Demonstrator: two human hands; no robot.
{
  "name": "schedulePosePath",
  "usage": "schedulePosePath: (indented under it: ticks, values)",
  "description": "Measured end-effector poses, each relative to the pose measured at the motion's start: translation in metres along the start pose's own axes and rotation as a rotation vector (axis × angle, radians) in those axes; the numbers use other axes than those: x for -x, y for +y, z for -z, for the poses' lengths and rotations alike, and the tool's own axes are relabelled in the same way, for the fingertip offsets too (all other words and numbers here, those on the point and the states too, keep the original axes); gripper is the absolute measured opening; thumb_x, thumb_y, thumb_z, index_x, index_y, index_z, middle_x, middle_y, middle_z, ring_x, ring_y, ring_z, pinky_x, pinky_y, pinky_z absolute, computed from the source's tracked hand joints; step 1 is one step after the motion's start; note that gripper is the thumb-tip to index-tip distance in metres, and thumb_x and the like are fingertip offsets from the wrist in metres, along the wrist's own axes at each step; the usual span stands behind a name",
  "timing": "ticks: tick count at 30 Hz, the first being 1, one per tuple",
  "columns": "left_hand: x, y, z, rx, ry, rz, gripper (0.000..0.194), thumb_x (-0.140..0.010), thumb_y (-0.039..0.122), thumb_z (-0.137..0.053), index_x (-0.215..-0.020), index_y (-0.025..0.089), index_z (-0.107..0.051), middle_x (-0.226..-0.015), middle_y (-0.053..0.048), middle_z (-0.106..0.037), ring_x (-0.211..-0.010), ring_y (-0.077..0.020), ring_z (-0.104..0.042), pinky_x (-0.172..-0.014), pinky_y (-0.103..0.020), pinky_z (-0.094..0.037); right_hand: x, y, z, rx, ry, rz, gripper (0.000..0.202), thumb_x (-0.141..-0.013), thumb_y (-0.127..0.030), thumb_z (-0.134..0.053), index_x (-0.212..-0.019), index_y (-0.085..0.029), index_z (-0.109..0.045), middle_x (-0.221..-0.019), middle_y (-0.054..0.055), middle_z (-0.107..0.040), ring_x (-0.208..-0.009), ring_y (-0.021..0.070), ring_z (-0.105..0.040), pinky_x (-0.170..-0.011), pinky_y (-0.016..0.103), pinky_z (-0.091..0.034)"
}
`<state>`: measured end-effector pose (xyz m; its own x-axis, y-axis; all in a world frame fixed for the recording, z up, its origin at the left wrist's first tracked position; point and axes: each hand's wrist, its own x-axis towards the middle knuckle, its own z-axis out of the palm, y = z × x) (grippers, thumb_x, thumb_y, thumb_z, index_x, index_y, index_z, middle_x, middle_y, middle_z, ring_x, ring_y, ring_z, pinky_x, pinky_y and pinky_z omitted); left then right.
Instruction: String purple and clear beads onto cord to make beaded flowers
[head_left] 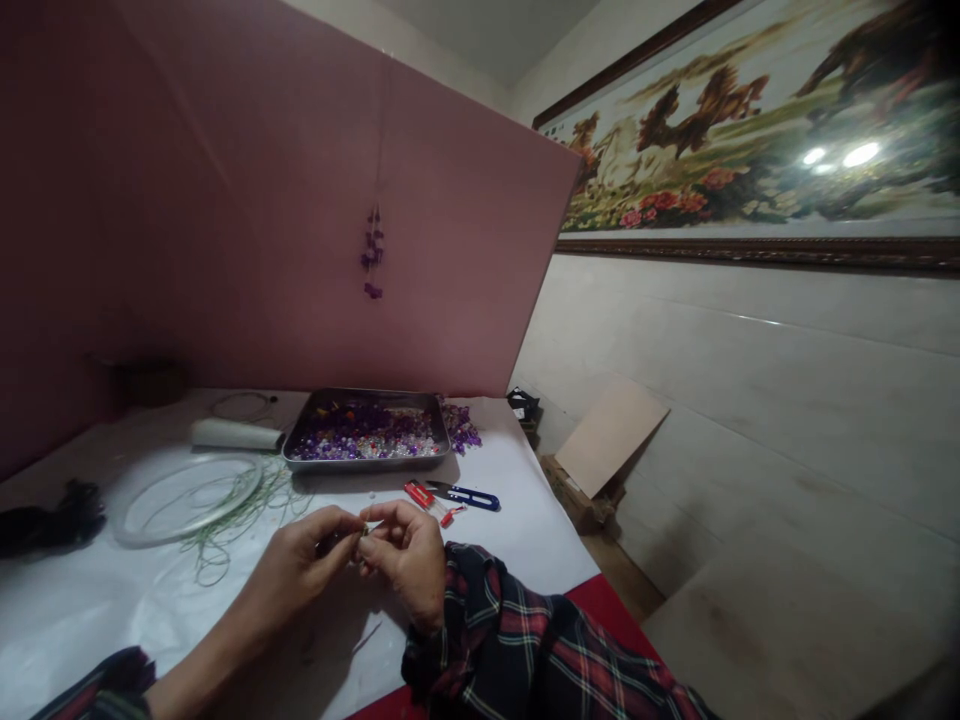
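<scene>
My left hand [313,548] and my right hand [409,555] meet above the white-covered table, fingertips pinched together. Between them is something small, mostly hidden by the fingers, and I cannot make out what it is. Just beyond my right hand lie a red lighter-like item [418,493] and thread snips [466,496] with a blue handle. Behind both hands stands a metal tray [367,464] holding purple, clear and a few red beads [375,432]. More purple beads [463,426] are heaped against its right side.
Left of my hands lie a clear plastic ring [124,525], tangled green cord [217,525], a white roll [232,434] and a dark bundle [56,515]. A purple beaded strand [373,255] hangs before the pink panel [465,230]. Cardboard [611,437] leans beyond the table's right edge.
</scene>
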<state>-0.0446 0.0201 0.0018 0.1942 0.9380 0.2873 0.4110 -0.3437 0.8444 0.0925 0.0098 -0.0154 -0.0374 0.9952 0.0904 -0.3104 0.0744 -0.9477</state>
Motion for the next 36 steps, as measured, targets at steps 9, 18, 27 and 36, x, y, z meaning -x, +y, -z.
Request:
schedulePosePath:
  ticks: [9, 18, 27, 36]
  values:
    - [0.0, 0.001, -0.002, -0.042, -0.071, -0.011, 0.021, -0.072, 0.034, -0.059, -0.058, 0.022, -0.069, -0.062, -0.005, -0.068, -0.062, -0.0212, -0.061, -0.061, -0.028, -0.043, -0.003, 0.006, 0.001, 0.099, 0.004, 0.041, 0.021, -0.071, -0.035, -0.065, -0.071, -0.015, -0.057, -0.046, -0.005, -0.055, -0.036, 0.0077, -0.049, -0.035, 0.016, -0.034]
    - [0.003, 0.005, -0.002, 0.329, -0.205, 0.362, 0.026, -0.066, 0.042, -0.067, -0.061, 0.016, -0.063, -0.05, 0.004, -0.048, -0.048, -0.011, -0.037, -0.047, -0.024, -0.026, -0.013, -0.01, 0.011, 0.135, 0.056, 0.209, 0.019, -0.076, -0.033, -0.063, -0.071, -0.015, -0.059, -0.056, -0.003, -0.058, -0.039, 0.0063, -0.048, -0.033, 0.015, -0.034]
    - [0.007, 0.004, -0.008, 0.435, -0.305, 0.447, 0.036, -0.068, 0.049, -0.067, -0.059, 0.017, -0.055, -0.045, 0.008, -0.035, -0.042, -0.0074, -0.025, -0.044, -0.025, -0.013, -0.021, -0.011, 0.014, -0.128, 0.013, 0.194, 0.033, -0.073, -0.042, -0.072, -0.075, -0.014, -0.055, -0.071, 0.003, -0.067, -0.057, 0.0149, -0.069, -0.043, 0.019, -0.051]
    - [0.006, 0.007, -0.007, 0.705, -0.031, 0.571, 0.027, -0.055, 0.035, -0.081, -0.063, 0.014, -0.066, -0.047, 0.003, -0.051, -0.044, -0.0067, -0.039, -0.043, -0.018, -0.027, -0.02, 0.0, 0.013, 0.039, 0.105, 0.107, 0.046, -0.069, -0.056, -0.069, -0.084, -0.014, -0.057, -0.078, 0.003, -0.066, -0.043, 0.0047, -0.057, -0.034, 0.014, -0.04]
